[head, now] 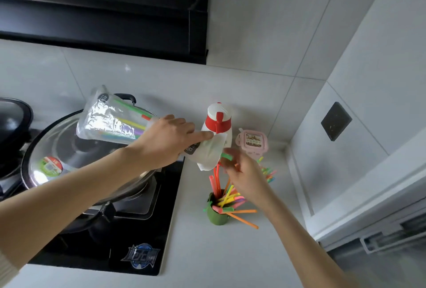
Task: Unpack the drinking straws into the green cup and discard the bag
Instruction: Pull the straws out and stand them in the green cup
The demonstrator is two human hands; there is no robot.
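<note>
pale grey desk [202, 257] in a tiled kitchen corner, with a black hob [143, 237] and a steel pan lid [69, 147] to the left. the green cup [215, 217] stands on the desk beside the hob, straws [227, 197] fanning out of it. left grip [166, 140] is curled round the tilted bag [108, 119] above the hob. right grip [246, 177], blurred, pinches straws at the bag's mouth above the cup.

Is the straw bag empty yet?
Not empty: coloured straws show through the clear bag, which the left hand holds tilted toward the green cup.
</note>
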